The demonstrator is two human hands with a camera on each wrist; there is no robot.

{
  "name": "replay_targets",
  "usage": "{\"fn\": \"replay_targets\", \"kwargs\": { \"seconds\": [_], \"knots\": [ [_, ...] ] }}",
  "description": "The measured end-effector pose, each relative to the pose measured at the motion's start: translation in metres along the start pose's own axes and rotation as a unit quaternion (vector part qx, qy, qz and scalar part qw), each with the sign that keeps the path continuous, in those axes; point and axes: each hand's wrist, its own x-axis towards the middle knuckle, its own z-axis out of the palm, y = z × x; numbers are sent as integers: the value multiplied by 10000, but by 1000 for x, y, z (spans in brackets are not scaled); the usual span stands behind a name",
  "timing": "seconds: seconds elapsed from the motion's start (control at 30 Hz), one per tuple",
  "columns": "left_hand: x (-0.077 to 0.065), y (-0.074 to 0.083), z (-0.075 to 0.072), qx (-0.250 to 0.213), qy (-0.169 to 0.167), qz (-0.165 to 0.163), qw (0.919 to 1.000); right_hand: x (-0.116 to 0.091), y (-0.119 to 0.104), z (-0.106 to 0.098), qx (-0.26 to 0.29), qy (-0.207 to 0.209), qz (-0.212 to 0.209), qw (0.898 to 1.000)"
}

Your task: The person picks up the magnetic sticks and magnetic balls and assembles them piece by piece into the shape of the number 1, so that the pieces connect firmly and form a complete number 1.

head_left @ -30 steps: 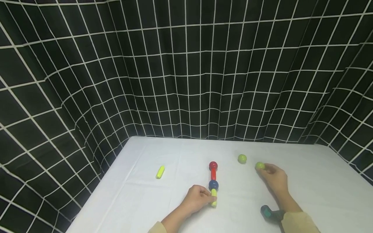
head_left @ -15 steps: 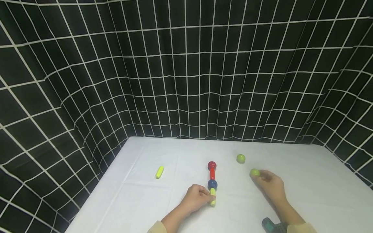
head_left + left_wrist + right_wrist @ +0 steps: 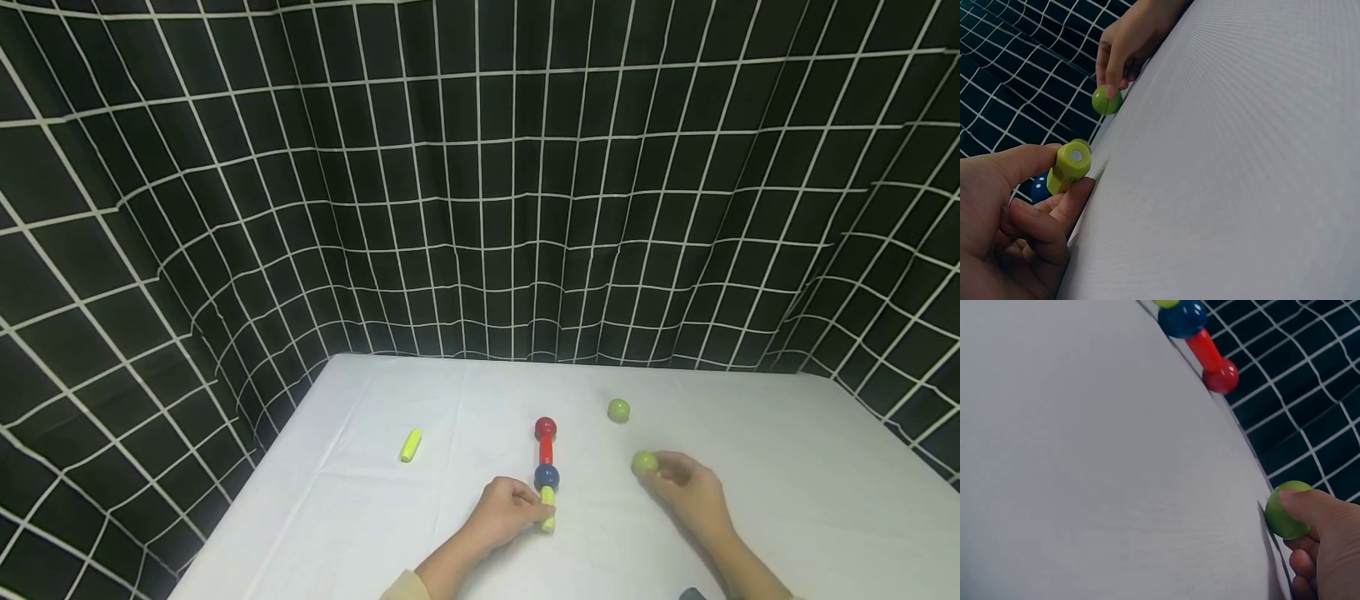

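My left hand [image 3: 504, 515] pinches a yellow stick [image 3: 548, 508] between thumb and fingertips. In the left wrist view the yellow stick [image 3: 1070, 167] shows a round silvery spot on its near end. Its far end meets a blue ball [image 3: 547, 477], which joins a red stick [image 3: 546, 450] and then a red ball [image 3: 545, 428], all in one line. To the right, my right hand [image 3: 690, 493] holds a green ball [image 3: 645, 462] by its fingertips, close over the table. The right wrist view shows the thumb across this green ball [image 3: 1288, 509].
A second green ball [image 3: 618, 410] lies farther back on the white-covered table [image 3: 360, 533]. A loose yellow stick [image 3: 411, 446] lies at left. A dark object [image 3: 692, 594] shows at the bottom edge near my right forearm. A black gridded curtain [image 3: 480, 183] surrounds the table.
My right hand has brought the green ball leftward and nearer to me, toward the joined row. My left hand keeps its hold on the yellow stick in place.
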Motion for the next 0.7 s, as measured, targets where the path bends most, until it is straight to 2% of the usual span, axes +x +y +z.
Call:
{"fn": "replay_targets", "kwargs": {
  "seconds": [0.17,0.5,0.7],
  "knots": [
    [0,0,1,-6,4,-29,10000,-8,-7,1,90,-181,9,9998],
    [-1,2,-1,26,3,-28,10000,-29,-21,16,74,1,-448,9990],
    [-1,2,-1,23,41,-128,9999,-43,-30,26,180,-240,-604,9977]
  ]
}}
